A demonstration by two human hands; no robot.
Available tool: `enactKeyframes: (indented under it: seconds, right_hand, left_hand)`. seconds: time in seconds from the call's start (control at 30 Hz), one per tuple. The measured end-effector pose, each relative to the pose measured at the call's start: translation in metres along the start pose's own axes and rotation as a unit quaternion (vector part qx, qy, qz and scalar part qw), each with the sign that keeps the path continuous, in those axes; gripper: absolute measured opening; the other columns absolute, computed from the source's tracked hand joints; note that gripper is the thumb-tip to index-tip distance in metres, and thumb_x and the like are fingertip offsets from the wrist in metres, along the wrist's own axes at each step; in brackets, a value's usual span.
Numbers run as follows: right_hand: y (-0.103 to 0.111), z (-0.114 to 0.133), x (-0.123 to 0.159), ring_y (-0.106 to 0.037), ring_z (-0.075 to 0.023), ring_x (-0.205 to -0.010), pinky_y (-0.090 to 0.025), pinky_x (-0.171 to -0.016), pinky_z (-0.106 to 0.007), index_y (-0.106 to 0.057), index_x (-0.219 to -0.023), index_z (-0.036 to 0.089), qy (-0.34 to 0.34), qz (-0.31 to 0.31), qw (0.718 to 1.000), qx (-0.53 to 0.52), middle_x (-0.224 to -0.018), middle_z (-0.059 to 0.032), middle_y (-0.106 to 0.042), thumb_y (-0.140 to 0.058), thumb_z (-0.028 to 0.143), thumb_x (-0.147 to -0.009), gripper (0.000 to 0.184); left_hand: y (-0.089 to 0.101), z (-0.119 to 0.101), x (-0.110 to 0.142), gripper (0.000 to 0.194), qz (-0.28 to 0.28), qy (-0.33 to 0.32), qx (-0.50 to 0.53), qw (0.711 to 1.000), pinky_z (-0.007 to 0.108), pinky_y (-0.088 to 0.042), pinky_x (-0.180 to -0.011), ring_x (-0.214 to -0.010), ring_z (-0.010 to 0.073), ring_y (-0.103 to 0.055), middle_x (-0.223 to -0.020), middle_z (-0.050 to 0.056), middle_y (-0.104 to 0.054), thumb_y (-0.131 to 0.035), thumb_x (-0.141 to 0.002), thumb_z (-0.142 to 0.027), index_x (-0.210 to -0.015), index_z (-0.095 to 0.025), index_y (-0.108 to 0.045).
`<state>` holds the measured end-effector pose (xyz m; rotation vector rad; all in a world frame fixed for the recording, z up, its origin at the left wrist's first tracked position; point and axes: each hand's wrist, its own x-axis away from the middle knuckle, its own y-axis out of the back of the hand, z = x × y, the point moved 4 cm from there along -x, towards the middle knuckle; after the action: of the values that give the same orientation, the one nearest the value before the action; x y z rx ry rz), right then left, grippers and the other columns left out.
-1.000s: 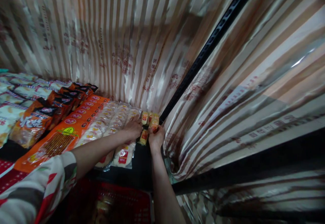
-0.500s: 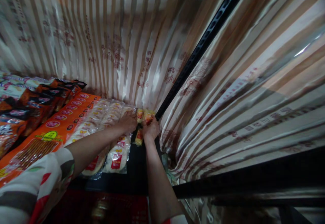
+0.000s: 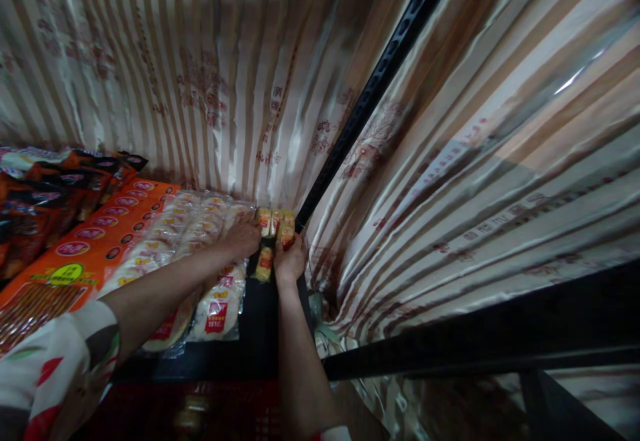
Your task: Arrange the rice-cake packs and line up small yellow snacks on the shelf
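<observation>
Just left of the foot of the black post (image 3: 352, 128), a small yellow packet (image 3: 287, 234) pinched between thumb and fingers of the right hand (image 3: 291, 264). Farther left of the post, at the edge of the clear cracker bags (image 3: 215, 298), the left hand (image 3: 241, 238), close to the end packet (image 3: 264, 221) of the same short row; fingertips hard to separate from the wrapping, so impossible to tell whether resting, pressing or holding. Nearer the wearer than the post, on the black shelf (image 3: 260, 334), one lone packet (image 3: 264, 264), apart from the row. Probably light, with something firm but crumbly inside thin, slick film; apt to slide if nudged and to break if squeezed hard. Best taken softly by the two long sides, thumb opposite fingers. Hard to make out: the exact count in the row, partly covered by the right hand; the small, dim lettering; the undersides. Well left of the post, cut off at the picture's edge, the orange pack of sticks (image 3: 117, 214).
</observation>
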<state>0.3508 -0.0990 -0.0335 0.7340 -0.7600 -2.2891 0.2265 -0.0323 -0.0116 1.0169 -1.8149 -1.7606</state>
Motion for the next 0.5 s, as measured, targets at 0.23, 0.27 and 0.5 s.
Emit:
enactKeyframes:
  seconds: [0.23, 0.27, 0.5]
  right_hand:
    - [0.0005, 0.0004, -0.0004, -0.057, -0.0289, -0.102, -0.043, -0.088, -0.040, -0.055, -0.116, 0.014, 0.012, -0.017, 0.999, -0.035, -0.106, -0.0172, -0.061, -0.052, 0.025, -0.079, 0.039]
    - [0.0002, 0.0016, -0.0008, -0.057, -0.0291, -0.102, -0.043, -0.088, -0.040, -0.055, -0.116, 0.013, 0.013, -0.013, 0.999, -0.030, -0.105, -0.0172, -0.061, -0.051, 0.025, -0.079, 0.039]
    - [-0.0084, 0.0046, -0.0048, -0.054, -0.0303, -0.109, -0.041, -0.092, -0.041, -0.052, -0.123, 0.010, 0.023, 0.026, 0.999, 0.000, -0.111, -0.0188, -0.060, -0.052, 0.023, -0.078, 0.047]
  left_hand:
    - [0.0034, 0.0008, 0.0001, 0.030, -0.005, 0.005, 0.018, 1.000, 0.055, -0.025, -0.107, -0.128, 0.0315, -0.040, -0.116, 0.012, -0.065, -0.044, -0.078, -0.010, -0.095, -0.016, -0.068]
    - [0.0043, 0.0003, 0.0004, 0.030, -0.002, 0.003, 0.014, 1.000, 0.055, -0.025, -0.107, -0.129, 0.0322, -0.039, -0.116, 0.012, -0.065, -0.044, -0.078, -0.011, -0.095, -0.015, -0.068]
    - [0.0070, 0.0008, 0.0019, 0.025, 0.021, 0.010, 0.009, 1.000, 0.053, -0.023, -0.108, -0.129, 0.0310, -0.039, -0.111, 0.010, -0.066, -0.045, -0.080, -0.012, -0.090, -0.016, -0.068]
